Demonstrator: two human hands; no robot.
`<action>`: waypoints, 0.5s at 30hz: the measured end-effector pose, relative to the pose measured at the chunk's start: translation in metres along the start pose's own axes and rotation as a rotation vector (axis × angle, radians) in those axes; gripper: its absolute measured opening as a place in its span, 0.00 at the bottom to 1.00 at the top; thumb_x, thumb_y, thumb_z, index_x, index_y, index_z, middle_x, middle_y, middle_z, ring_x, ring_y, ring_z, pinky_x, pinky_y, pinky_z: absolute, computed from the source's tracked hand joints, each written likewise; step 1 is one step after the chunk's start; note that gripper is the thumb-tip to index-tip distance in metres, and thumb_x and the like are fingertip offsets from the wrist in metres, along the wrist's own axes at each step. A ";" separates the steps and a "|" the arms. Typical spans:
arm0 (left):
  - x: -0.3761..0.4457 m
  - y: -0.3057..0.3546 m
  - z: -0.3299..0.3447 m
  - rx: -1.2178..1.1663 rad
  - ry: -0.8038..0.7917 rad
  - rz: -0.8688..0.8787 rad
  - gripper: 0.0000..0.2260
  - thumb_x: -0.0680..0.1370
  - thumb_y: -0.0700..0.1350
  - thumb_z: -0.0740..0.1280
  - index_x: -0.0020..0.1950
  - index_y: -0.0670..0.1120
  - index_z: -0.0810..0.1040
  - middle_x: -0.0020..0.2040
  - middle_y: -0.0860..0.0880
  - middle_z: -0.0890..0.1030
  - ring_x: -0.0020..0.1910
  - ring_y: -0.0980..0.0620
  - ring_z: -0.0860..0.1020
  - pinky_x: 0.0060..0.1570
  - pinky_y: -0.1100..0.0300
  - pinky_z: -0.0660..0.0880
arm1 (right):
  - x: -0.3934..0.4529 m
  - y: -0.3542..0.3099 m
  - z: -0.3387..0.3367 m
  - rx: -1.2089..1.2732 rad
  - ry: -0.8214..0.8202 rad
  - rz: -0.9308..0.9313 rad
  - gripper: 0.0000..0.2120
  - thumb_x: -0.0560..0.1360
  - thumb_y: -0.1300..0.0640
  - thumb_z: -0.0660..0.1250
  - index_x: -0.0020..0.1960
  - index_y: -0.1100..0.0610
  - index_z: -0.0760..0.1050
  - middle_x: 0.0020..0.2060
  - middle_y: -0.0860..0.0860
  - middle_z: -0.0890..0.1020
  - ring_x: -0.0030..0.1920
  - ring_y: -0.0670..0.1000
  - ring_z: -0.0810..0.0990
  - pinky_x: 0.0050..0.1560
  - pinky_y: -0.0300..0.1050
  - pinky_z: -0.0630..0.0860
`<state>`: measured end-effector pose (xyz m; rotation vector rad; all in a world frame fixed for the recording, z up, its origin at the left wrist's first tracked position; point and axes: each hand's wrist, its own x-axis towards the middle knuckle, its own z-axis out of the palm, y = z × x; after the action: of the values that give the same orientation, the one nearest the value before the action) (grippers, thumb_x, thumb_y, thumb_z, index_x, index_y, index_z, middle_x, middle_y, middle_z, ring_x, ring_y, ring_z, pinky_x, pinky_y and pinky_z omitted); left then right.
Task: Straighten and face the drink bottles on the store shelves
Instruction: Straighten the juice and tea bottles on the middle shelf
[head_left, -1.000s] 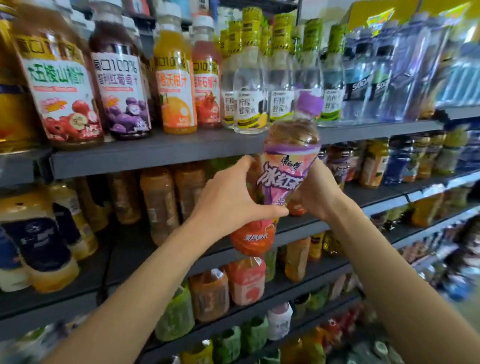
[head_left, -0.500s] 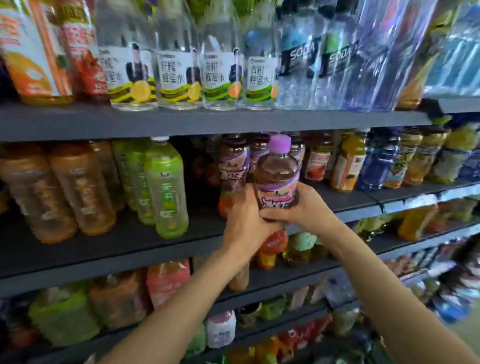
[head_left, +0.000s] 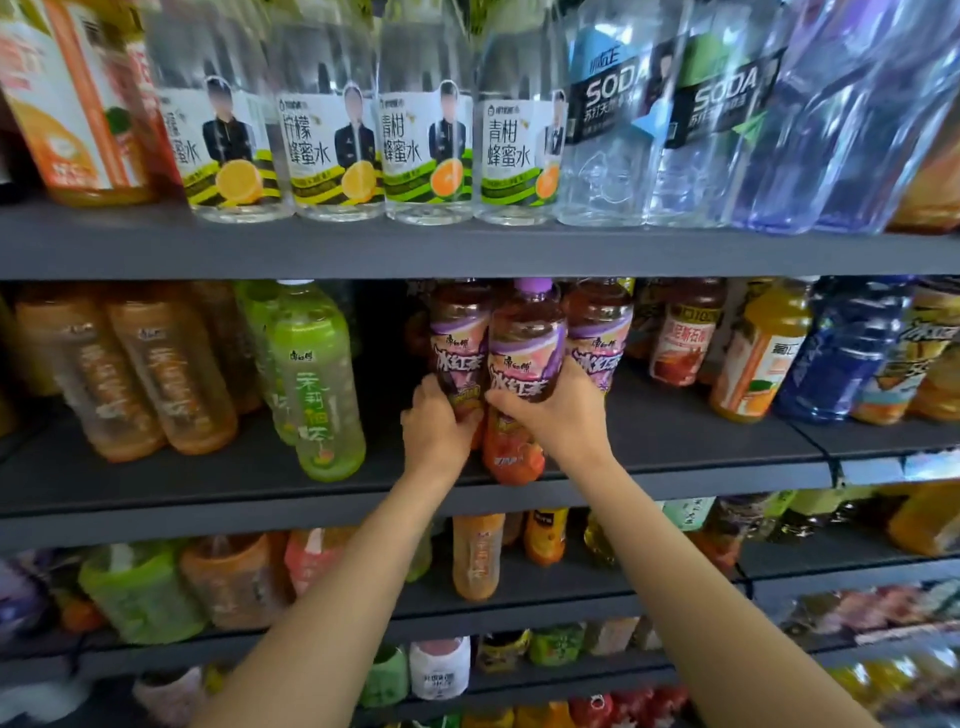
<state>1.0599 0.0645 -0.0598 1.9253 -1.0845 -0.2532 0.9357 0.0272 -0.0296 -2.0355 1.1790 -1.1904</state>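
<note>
The right hand (head_left: 558, 415) wraps its grip around the purple-capped iced tea bottle (head_left: 524, 353) standing at the shelf (head_left: 675, 441) front; the left hand (head_left: 439, 431) curls around the neighbouring tea bottle (head_left: 460, 338) just beside it.

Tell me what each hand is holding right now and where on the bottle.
Both hands hold iced tea bottles around the lower body: right hand the purple-capped front bottle, left hand the neighbouring bottle.
</note>
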 end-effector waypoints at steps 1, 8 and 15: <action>0.004 -0.001 0.002 0.001 0.027 -0.015 0.23 0.75 0.47 0.69 0.66 0.40 0.67 0.63 0.40 0.73 0.61 0.37 0.72 0.56 0.47 0.70 | 0.003 -0.001 0.000 -0.031 -0.012 0.014 0.32 0.63 0.44 0.77 0.59 0.60 0.72 0.53 0.53 0.80 0.56 0.52 0.78 0.52 0.43 0.75; 0.035 -0.001 0.004 -0.032 0.040 -0.087 0.23 0.75 0.44 0.69 0.67 0.40 0.67 0.64 0.39 0.72 0.63 0.36 0.70 0.60 0.47 0.68 | -0.009 0.000 -0.003 -0.215 -0.208 0.117 0.31 0.66 0.48 0.77 0.60 0.62 0.67 0.55 0.56 0.78 0.57 0.56 0.76 0.52 0.46 0.74; 0.036 -0.011 -0.003 -0.183 0.020 -0.133 0.24 0.77 0.42 0.66 0.71 0.40 0.64 0.66 0.38 0.72 0.65 0.39 0.71 0.63 0.51 0.69 | -0.012 -0.023 0.016 -0.180 -0.277 0.130 0.28 0.68 0.50 0.75 0.60 0.63 0.67 0.55 0.58 0.79 0.55 0.58 0.78 0.54 0.51 0.76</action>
<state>1.0899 0.0412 -0.0584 1.8336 -0.8898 -0.3930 0.9561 0.0489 -0.0256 -2.1338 1.2939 -0.7355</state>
